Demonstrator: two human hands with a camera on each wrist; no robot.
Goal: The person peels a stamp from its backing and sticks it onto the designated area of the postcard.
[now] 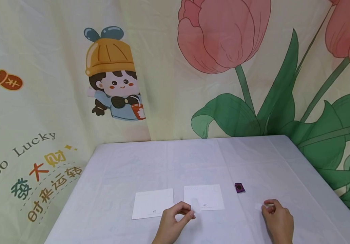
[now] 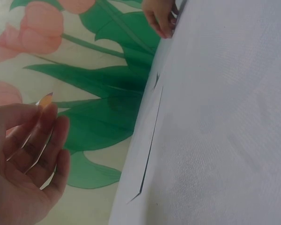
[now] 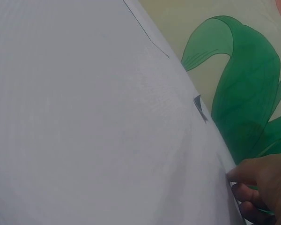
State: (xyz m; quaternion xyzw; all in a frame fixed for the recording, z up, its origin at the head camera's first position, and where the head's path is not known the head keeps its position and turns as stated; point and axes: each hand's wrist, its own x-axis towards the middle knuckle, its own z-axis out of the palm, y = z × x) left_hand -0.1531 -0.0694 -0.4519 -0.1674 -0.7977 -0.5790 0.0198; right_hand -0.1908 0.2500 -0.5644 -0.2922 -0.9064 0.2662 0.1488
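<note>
My left hand (image 1: 176, 220) is raised over the table and pinches a small clear film strip (image 1: 195, 204) between thumb and fingertips. In the left wrist view a shiny, orange-tinted tip (image 2: 46, 100) of it sticks out past the thumb. Behind the strip in the head view lies a white card (image 1: 203, 193), partly overlapped by it. A second white card (image 1: 150, 203) is just left of that one. Off to the right, my right hand (image 1: 278, 218) is low at the tabletop, thumb and index finger pinching a small pale translucent piece (image 1: 258, 206).
A small purple square packet (image 1: 239, 187) with a dark round mark lies between the cards and my right hand. The table (image 1: 126, 162) wears a white cloth. Behind it hangs a curtain (image 1: 162, 67) printed with tulips and a cartoon figure.
</note>
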